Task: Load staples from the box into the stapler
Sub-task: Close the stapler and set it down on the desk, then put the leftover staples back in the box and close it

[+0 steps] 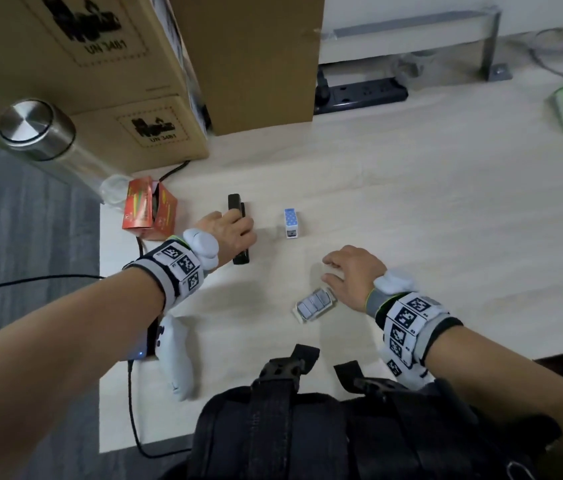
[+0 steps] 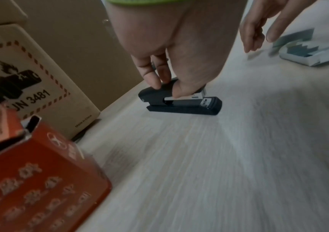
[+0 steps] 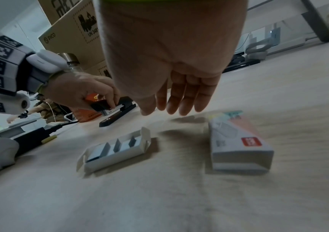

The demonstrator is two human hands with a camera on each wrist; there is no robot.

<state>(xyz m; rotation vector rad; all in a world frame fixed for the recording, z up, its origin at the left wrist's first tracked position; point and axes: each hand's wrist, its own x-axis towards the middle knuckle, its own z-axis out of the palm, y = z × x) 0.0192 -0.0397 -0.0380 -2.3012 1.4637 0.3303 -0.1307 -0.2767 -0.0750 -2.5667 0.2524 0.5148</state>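
A black stapler [image 1: 241, 256] [image 2: 181, 105] [image 3: 118, 115] lies on the pale wooden desk [image 1: 411, 209]. My left hand [image 1: 235, 233] [image 2: 165, 87] grips its top from above, thumb and fingers pinching the sides; the silver magazine shows above the base. The open white tray of staple strips [image 1: 315, 303] [image 2: 306, 52] [image 3: 116, 150] lies near the front edge. My right hand [image 1: 328, 270] [image 3: 174, 108] hovers just beyond the tray, fingers straight, holding nothing. The staple box's blue-dotted sleeve [image 1: 290, 221] [image 3: 239, 141] lies farther back.
A red carton [image 1: 150, 211] [image 2: 36, 180] stands left of the stapler. Large cardboard boxes [image 1: 100, 74] and a steel bottle [image 1: 38, 133] fill the back left. A white controller [image 1: 176, 355] lies at the front left, and a black power strip [image 1: 359, 93] at the back.
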